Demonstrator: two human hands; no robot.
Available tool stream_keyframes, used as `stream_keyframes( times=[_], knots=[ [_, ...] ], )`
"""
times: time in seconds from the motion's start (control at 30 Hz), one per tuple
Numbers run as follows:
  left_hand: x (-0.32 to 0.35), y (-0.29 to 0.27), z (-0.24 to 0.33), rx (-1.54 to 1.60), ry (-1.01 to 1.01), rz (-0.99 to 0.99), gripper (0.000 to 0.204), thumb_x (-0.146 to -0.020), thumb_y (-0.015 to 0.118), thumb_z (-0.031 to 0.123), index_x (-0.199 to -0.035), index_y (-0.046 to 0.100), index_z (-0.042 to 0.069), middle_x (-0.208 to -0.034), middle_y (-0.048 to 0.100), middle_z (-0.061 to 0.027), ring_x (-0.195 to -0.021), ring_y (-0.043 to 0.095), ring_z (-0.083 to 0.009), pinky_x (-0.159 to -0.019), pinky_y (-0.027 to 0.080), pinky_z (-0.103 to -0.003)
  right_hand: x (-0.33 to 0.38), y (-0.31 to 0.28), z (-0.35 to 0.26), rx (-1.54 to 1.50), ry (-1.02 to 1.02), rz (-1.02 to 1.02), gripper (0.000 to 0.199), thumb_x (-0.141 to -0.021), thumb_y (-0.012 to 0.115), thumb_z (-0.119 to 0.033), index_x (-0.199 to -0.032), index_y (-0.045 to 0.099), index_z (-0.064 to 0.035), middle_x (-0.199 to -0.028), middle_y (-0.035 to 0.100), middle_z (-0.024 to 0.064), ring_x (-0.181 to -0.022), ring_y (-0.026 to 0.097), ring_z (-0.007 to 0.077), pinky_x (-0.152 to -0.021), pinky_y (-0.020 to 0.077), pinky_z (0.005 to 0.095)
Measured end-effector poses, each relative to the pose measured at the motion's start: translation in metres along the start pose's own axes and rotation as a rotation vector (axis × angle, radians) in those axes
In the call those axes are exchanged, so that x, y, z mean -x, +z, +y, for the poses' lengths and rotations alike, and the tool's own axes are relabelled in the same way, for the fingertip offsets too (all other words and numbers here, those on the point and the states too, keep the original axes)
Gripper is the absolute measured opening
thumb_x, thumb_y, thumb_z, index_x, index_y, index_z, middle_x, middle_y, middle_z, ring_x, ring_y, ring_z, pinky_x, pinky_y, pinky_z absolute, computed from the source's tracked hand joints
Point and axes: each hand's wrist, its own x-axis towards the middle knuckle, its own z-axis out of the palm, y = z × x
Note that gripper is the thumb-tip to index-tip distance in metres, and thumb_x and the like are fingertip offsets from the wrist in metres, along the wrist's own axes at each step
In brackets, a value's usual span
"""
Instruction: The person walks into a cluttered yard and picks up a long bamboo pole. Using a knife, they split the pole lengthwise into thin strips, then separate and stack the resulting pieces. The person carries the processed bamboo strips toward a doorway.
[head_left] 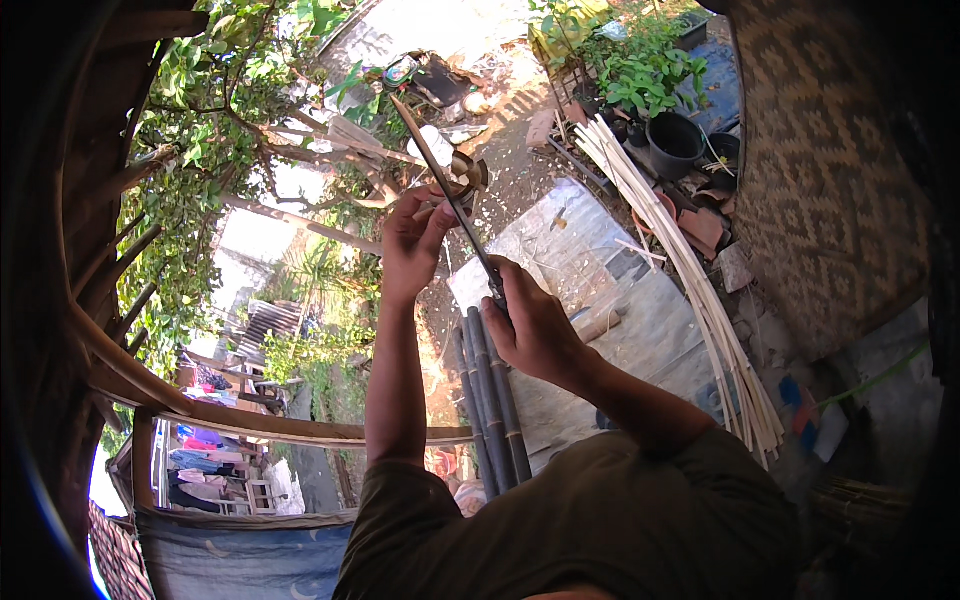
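Many pale strips (697, 290), dark poles (489, 400) (sheet (575, 255) between); right hand (532, 318) grips knife (467, 228); left hand (413, 245): hold unclear.

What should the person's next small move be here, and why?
Probably ease the left hand slightly back from the long knife before any stroke: it sits right up by the blade, near a curled brown piece, while the right hand grips the knife's handle end. Whether it touches the blade is unclear.
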Motion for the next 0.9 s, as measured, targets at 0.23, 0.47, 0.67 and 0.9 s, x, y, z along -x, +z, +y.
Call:
stream_keyframes(
  times=[0.23,0.47,0.67,0.9],
  knots=[
    [-0.0011,-0.0006,0.0034,-0.031,-0.014,0.034,0.021,-0.097,0.063,0.007,-0.115,0.057,-0.001,-0.104,0.067,-0.0075,-0.095,0.065,-0.0155,-0.082,0.055,-0.031,-0.0061,-0.0004,-0.0041,-0.042,-0.01,0.004,0.038,-0.093,0.058,-0.008,-0.125,0.042,0.005,-0.083,0.063,0.0255,-0.073,0.066,0.0422,-0.063,0.0514,0.0459],
    [-0.0033,0.0006,0.0055,-0.042,0.007,0.031,0.02,-0.098,0.061,0.008,-0.115,0.057,-0.001,-0.105,0.066,-0.0074,-0.095,0.064,-0.015,-0.083,0.054,-0.031,-0.0099,0.0018,-0.0003,-0.059,0.023,-0.029,0.04,-0.092,0.057,-0.012,-0.123,0.04,0.006,-0.081,0.061,0.0275,-0.069,0.063,0.0466,-0.059,0.0512,0.0511],
    [-0.0029,-0.0068,0.0028,-0.078,0.051,-0.028,0.022,-0.1,0.053,0.005,-0.119,0.055,-0.005,-0.117,0.065,-0.014,-0.104,0.066,-0.0226,-0.092,0.056,-0.039,-0.0089,0.0048,0.0016,-0.001,-0.01,-0.022,0.041,-0.091,0.058,-0.013,-0.123,0.041,0.0061,-0.087,0.061,0.0269,-0.069,0.063,0.0456,-0.06,0.0526,0.0504],
    [-0.0048,-0.0025,0.0051,-0.069,0.034,-0.012,0.021,-0.1,0.052,0.004,-0.119,0.055,-0.006,-0.116,0.065,-0.0135,-0.103,0.066,-0.0216,-0.092,0.056,-0.038,-0.0096,0.0051,0.0019,0.013,-0.009,-0.01,0.043,-0.091,0.058,-0.012,-0.126,0.04,0.0044,-0.089,0.061,0.027,-0.071,0.064,0.0444,-0.06,0.0526,0.0499]
  ],
)
